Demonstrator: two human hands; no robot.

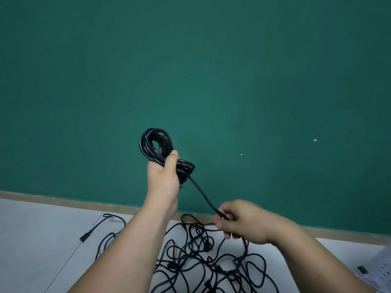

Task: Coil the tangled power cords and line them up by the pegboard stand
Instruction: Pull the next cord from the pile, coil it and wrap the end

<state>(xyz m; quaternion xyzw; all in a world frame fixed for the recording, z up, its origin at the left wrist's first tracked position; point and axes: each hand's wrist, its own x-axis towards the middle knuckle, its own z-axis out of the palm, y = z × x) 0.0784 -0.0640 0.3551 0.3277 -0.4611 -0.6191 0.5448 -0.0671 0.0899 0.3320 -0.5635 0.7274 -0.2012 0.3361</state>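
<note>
Left grip [163, 176] is raised and clenched round one coiled black power cord [155, 142], thumb over the loops. The coil's loose tail [203, 195] runs down-right into the right grip [239, 220], pinched between curled fingers. Both are held before the green wall [211, 70]. Below on the white floor [42, 240]: one tangled cord heap [211, 261], cord count unclear. One pegboard corner [380, 269] at the lower right.

There is one coiled black rubber power cord [155, 144] at centre, one near heap of tangled black cords [203, 261] too knotted to count, one black rectangular plug [84, 238] at left, one white perforated pegboard [376, 269] near right, and two white specks [315, 140] far right.
</note>
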